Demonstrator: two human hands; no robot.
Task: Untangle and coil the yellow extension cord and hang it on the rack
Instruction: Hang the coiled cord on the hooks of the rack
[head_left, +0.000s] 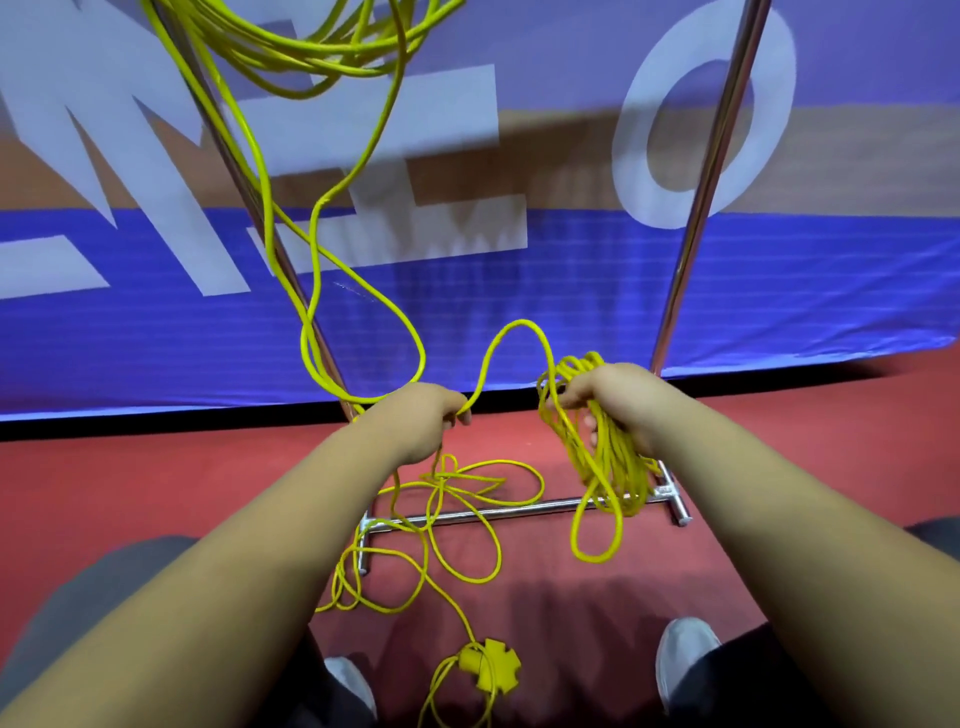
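Observation:
My right hand (613, 402) grips a bundle of yellow extension cord coils (610, 467) that hangs down in front of the rack's base. My left hand (426, 421) pinches a single strand of the same cord (511, 332), which arcs up between the two hands. More cord runs from my left hand up along the rack's left pole (244, 187) to loops draped at the top (311, 57). Loose tangled loops (457, 525) lie on the red floor below, ending in a yellow multi-outlet socket (491, 670) between my feet.
The chrome rack has a right pole (711, 171) and a floor bar (519, 509) with short feet. Behind it hangs a blue banner (571, 301) with large white letters. My grey shoes (685, 660) stand on the red floor (156, 483).

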